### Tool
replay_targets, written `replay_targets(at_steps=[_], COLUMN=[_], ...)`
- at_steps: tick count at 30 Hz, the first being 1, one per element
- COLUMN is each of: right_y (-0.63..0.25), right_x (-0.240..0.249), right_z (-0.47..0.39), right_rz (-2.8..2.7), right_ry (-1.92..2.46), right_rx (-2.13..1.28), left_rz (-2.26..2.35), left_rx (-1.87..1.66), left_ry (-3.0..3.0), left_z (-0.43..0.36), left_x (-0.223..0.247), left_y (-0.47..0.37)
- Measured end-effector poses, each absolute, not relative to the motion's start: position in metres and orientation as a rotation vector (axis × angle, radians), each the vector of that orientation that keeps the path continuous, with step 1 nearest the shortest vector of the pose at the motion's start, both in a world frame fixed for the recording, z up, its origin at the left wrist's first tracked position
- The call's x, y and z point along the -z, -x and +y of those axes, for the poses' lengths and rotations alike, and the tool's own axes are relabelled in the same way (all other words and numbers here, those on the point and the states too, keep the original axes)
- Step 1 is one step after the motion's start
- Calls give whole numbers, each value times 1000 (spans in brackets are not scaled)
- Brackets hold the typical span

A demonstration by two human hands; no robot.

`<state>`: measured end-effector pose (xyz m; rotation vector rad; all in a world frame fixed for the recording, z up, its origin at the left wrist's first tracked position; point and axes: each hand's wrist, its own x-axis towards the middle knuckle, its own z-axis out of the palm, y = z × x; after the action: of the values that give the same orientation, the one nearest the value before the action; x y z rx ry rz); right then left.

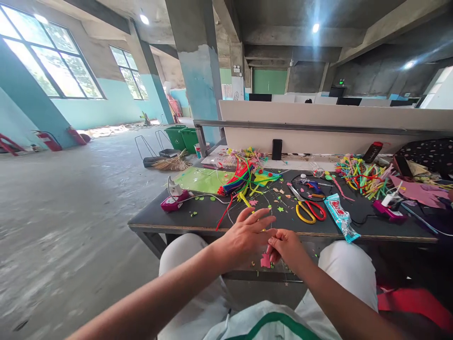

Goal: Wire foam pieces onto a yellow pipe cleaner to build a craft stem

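My left hand (246,231) reaches over the front edge of the desk, palm down, fingers stretched and apart. My right hand (288,249) is closed beside it, its thumb and finger pinched right by the left fingertips. A small pink cut-out piece (265,259) hangs under the right fingers and seems held there; the exact grip is partly hidden. Just beyond my hands lie yellow-handled scissors (306,213) and red-handled scissors (317,210). A bundle of coloured pipe cleaners (238,178) rests on the desk, ahead of my left hand.
The dark desk (226,229) also bears a blue snack wrapper (339,215), a blue glue gun (314,187), a green sheet (201,182), a pink power strip (174,200), a black phone (277,149) and a pipe-cleaner heap (366,177). Small scraps are scattered about. A white partition (318,113) stands behind.
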<state>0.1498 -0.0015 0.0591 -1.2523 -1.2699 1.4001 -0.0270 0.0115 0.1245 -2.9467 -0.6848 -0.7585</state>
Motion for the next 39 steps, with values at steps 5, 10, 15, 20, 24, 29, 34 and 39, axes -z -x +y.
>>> replay_targets(at_steps=[5, 10, 15, 20, 24, 29, 34, 39], right_y=[-146, -146, -149, -161, -163, -157, -153, -153], right_x=[-58, -54, -63, -66, -65, -63, -60, -55], right_z=[-4, -5, -3, 5, 9, 9, 8, 10], right_rz=[-1254, -1224, -1120, -908, -810, -804, -810, -806], right_ry=[1257, 1221, 1096, 950, 901, 936, 941, 981], right_rx=[-1430, -1458, -1485, -1498, -1419, -1299, -1308, -1272], left_rz=[-493, -474, -552, -847, -1293, -1607, -1875, -1879], left_rx=[677, 593, 623, 913, 1364, 1578, 1714, 1717], left_ry=[3111, 3189, 3180, 2938, 2945, 3050, 2990, 3069], left_z=[29, 32, 27, 10, -3, -10, -5, 0], left_x=[-140, -143, -148, -133, -94, -61, -64, -58], left_y=[17, 12, 10, 13, 9, -2, -7, -9])
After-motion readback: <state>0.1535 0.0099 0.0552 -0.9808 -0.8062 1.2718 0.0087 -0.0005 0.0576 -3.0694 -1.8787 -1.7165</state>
